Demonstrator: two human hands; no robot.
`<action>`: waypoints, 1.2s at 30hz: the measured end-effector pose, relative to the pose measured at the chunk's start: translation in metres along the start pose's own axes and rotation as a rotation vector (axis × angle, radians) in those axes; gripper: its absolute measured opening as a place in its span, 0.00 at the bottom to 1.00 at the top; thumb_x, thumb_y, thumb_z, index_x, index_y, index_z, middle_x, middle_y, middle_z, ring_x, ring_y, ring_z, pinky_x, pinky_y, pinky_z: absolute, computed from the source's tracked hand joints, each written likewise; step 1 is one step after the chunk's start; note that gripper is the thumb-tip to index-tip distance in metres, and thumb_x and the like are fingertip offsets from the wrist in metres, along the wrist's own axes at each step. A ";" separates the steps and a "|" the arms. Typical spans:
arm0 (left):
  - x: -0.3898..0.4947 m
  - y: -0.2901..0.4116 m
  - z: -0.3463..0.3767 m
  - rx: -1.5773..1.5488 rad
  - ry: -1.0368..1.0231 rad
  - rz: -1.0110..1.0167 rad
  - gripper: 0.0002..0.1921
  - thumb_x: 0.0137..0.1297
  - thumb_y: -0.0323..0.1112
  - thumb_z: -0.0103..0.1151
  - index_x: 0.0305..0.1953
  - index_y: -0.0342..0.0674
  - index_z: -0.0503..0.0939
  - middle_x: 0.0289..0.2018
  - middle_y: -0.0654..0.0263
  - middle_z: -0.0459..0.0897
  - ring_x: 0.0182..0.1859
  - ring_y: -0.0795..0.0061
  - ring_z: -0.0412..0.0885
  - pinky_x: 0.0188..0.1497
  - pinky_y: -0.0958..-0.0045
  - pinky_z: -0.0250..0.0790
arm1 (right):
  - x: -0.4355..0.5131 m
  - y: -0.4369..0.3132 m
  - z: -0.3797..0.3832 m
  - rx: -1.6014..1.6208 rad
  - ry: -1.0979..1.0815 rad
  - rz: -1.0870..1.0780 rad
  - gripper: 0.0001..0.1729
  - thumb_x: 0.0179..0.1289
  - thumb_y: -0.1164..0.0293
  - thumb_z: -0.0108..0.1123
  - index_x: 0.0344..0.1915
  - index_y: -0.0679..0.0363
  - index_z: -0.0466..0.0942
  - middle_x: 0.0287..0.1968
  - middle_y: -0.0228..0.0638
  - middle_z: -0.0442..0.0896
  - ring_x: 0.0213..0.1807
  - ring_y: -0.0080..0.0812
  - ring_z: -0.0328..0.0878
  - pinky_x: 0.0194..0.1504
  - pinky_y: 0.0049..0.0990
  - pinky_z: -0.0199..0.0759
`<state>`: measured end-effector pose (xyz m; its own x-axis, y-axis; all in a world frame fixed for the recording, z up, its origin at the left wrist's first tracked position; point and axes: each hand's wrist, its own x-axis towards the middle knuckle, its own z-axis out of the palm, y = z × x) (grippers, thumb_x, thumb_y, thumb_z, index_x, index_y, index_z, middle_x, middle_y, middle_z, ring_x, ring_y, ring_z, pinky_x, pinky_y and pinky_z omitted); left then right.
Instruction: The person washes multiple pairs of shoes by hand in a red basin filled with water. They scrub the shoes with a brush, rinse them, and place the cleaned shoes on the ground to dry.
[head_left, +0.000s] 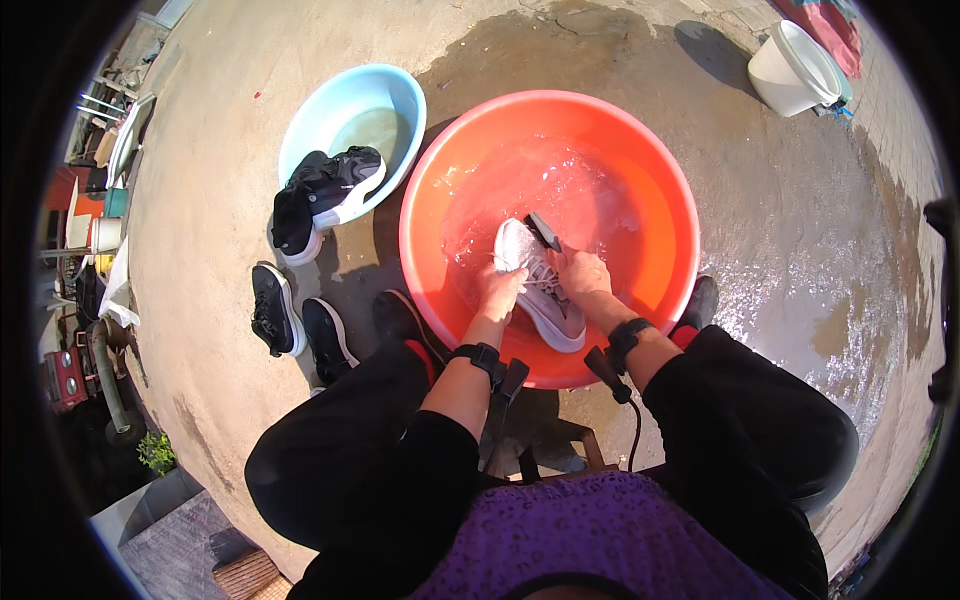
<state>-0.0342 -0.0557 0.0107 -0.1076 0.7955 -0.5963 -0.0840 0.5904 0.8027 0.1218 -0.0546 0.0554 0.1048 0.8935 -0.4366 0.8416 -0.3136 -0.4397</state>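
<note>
A large orange plastic basin (660, 225) with water in it stands on the ground in front of me. Over the water, my left hand (501, 291) grips the side of a light grey lace-up sneaker (553, 319). My right hand (583, 276) is closed around a dark-backed brush (544, 231) with pale bristles, held at the sneaker's toe and laces. The sneaker lies tilted, its toe pointing away from me. How its underside meets the basin is hidden.
A light blue basin (300, 124) holds shallow water, with black sneakers (330, 184) resting on its near rim. More black shoes (274, 309) stand on the concrete at left. A white bucket (787, 71) is at the upper right. Wet ground surrounds the orange basin.
</note>
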 end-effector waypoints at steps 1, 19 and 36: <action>-0.004 0.002 0.002 -0.097 -0.016 0.049 0.12 0.52 0.19 0.63 0.40 0.31 0.79 0.33 0.62 0.83 0.30 0.75 0.80 0.32 0.73 0.72 | 0.004 0.005 -0.002 -0.006 0.011 0.039 0.23 0.68 0.56 0.45 0.60 0.49 0.72 0.37 0.51 0.82 0.44 0.50 0.80 0.47 0.43 0.73; -0.027 0.049 -0.003 -0.405 0.209 0.195 0.17 0.54 0.18 0.52 0.47 0.33 0.71 0.41 0.60 0.78 0.39 0.69 0.80 0.42 0.69 0.74 | -0.054 -0.044 -0.010 0.068 0.086 -0.043 0.21 0.67 0.62 0.46 0.59 0.50 0.72 0.39 0.50 0.82 0.44 0.51 0.79 0.48 0.44 0.72; -0.015 0.052 -0.039 -0.212 0.364 0.151 0.20 0.56 0.27 0.58 0.51 0.33 0.71 0.42 0.59 0.80 0.43 0.64 0.82 0.41 0.62 0.76 | -0.071 -0.022 0.012 0.298 0.001 0.037 0.22 0.67 0.61 0.46 0.60 0.49 0.70 0.44 0.52 0.81 0.49 0.53 0.77 0.53 0.46 0.71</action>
<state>-0.0756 -0.0420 0.0616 -0.4726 0.7486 -0.4651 -0.2377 0.3999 0.8852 0.0893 -0.1148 0.0867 0.1333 0.8799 -0.4561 0.6444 -0.4266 -0.6347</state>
